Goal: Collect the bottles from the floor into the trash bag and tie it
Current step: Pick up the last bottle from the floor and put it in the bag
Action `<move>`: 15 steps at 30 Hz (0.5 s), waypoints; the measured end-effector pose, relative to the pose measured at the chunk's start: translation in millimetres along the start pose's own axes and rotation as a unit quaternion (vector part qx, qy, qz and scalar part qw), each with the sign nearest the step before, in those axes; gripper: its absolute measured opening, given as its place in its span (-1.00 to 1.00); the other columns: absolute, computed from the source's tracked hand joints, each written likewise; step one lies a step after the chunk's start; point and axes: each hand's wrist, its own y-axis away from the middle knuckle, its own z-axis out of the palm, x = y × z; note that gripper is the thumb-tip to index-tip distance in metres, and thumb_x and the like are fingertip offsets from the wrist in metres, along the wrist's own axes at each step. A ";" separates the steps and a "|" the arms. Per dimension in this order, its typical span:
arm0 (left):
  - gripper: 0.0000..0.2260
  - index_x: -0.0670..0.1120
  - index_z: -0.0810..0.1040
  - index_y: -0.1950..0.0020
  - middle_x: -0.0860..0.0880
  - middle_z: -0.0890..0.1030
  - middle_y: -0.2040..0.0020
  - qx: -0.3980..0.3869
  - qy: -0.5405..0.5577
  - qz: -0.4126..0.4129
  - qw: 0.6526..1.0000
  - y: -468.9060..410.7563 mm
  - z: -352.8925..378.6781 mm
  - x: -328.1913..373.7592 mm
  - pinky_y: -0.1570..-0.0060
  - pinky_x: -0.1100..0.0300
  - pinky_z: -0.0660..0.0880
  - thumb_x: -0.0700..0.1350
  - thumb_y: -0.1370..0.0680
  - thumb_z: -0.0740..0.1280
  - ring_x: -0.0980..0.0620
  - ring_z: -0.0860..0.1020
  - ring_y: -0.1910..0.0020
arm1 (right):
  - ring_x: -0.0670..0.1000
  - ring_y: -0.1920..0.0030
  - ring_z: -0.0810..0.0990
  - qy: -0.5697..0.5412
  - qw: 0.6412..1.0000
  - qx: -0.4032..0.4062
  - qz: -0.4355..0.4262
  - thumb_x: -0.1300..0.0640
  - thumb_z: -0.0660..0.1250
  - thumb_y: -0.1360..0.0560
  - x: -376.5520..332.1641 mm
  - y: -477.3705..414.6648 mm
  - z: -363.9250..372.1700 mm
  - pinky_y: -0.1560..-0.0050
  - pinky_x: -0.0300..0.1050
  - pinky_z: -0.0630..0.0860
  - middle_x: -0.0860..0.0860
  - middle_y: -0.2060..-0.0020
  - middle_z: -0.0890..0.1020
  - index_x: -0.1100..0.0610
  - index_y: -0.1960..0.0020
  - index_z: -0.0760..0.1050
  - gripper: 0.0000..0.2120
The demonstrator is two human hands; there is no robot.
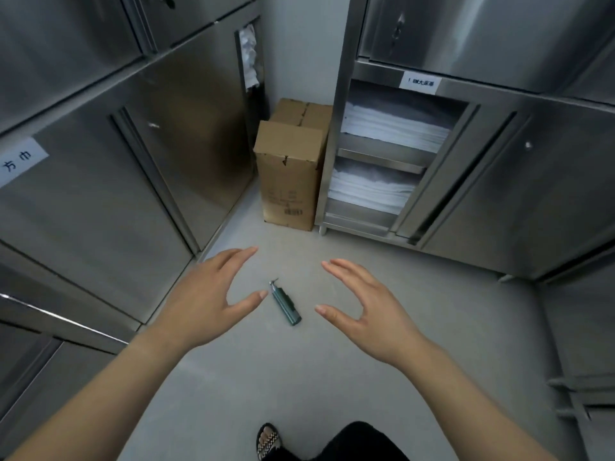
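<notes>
Overhead, left hand (203, 304) and right hand (369, 314) hang spread and unclenched, flanking a green bottle (285, 306) on the floor (332, 377)

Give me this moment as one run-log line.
stage: pre-grasp | left hand: open, empty | right hand: open, empty | dark green bottle: lying on floor between hands, untouched | trash bag: not in view

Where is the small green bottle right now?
Head view, centre: the green bottle lies on its side on the grey floor, between the left hand and the right hand, with the cardboard box beyond it.
</notes>
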 end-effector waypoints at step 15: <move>-0.41 0.18 0.18 -0.43 0.12 0.37 -0.40 0.054 0.044 -0.248 0.966 -135.2 40.9 -56.6 -0.14 0.15 0.42 0.34 -0.45 0.14 0.06 0.41 -0.27 | -0.29 -0.35 0.21 -0.043 0.976 -0.172 -0.124 -0.23 0.23 -0.47 94.6 -264.4 7.2 -0.20 -0.63 -0.01 -0.16 -0.41 0.29 -0.11 -0.43 0.25 -0.42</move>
